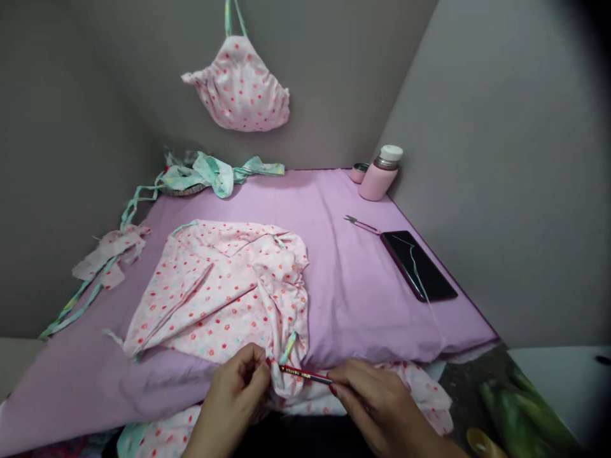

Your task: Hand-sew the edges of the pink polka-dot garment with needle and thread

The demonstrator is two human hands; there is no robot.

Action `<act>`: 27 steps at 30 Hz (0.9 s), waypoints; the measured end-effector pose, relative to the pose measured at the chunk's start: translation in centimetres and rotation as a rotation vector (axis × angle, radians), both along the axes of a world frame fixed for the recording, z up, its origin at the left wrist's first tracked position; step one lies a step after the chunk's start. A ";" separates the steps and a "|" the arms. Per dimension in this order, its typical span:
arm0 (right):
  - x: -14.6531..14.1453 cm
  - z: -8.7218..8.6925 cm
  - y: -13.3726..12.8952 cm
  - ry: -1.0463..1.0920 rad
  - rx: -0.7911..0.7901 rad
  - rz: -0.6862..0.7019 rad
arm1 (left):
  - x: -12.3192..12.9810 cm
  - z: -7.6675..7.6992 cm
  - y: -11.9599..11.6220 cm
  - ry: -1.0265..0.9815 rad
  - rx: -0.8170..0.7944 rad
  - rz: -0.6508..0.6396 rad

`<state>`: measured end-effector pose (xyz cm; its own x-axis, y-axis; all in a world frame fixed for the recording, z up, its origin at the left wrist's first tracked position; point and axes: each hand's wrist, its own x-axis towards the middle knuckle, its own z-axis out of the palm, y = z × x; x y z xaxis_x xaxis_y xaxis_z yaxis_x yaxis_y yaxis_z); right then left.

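A pink floral cloth (224, 299) lies on a lilac sheet (353, 299), reaching under the fingers. A red pencil (305, 374) spans between them: the right hand (377, 401) pinches its end, the left hand (233, 394) closes on cloth at its tip.

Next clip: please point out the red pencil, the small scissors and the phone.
Red pencil (304, 374): head view, on the middle of its shaft.
Small scissors (361, 223): head view, on the shank behind the blades.
Phone (434, 277): head view, on its dark screen.
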<state>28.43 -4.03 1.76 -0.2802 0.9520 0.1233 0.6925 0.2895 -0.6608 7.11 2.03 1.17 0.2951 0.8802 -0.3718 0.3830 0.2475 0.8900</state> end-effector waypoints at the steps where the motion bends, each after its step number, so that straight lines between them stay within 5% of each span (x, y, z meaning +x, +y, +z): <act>1: 0.0 -0.1 0.0 0.007 -0.008 -0.009 | -0.1 -0.1 -0.1 -0.027 -0.030 0.002; 11: -1.9 -2.4 1.8 0.153 -0.153 -0.038 | 3.7 1.1 -0.9 0.029 0.125 -0.146; 19: -2.7 -3.1 2.5 0.195 -0.165 -0.043 | 4.4 1.2 -0.7 0.029 0.195 -0.160; 24: -2.6 -3.2 2.6 0.131 -0.160 0.014 | 2.2 1.4 -0.5 0.086 0.275 -0.186; 27: -2.4 -3.4 2.7 0.086 -0.172 0.035 | -0.9 0.7 -0.4 0.277 0.523 -0.077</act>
<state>26.02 -1.31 -1.68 -0.3090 0.9509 -0.0158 0.6226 0.1897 -0.7592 6.21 1.66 1.91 0.3194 0.9470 0.0333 0.6179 -0.2348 0.7504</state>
